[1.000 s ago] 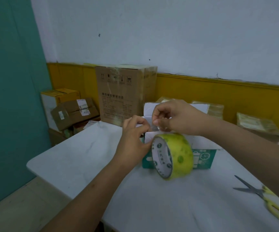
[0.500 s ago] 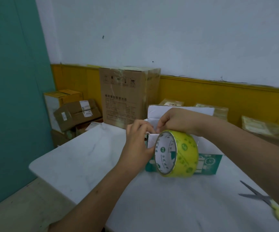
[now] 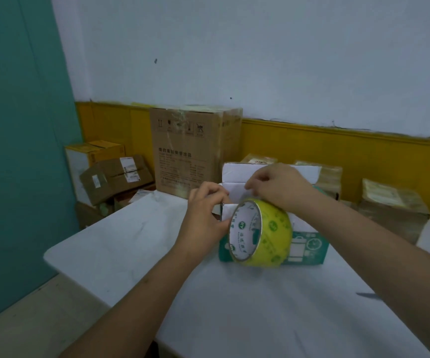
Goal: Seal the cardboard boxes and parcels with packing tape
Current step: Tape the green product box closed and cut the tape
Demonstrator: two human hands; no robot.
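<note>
A small green and white cardboard box [image 3: 309, 248] sits on the white tabletop [image 3: 136, 239], its white flaps [image 3: 237, 173] standing open. The left hand [image 3: 203, 215] has its fingers curled, pinching the flap at the box's left end. The right hand [image 3: 278, 187] reaches over the top with thumb and forefinger pinched at an inner flap; whether a tape end lies between them cannot be told. A roll of yellow packing tape [image 3: 260, 232] stands tilted just under the right wrist, hiding the box's front left part. Its white core carries green print with an "HY" roundel; the rest is unreadable.

Behind the tabletop's far corner rises a tall brown carton [image 3: 196, 151] with black handling symbols and blurred print. To its left lie a yellow and white box [image 3: 95, 156] and a brown parcel with white labels [image 3: 115, 177]. Tape-wrapped parcels [image 3: 392, 205] line the yellow wall panel on the right. A scissor blade tip [image 3: 369, 295] shows near the right edge.
</note>
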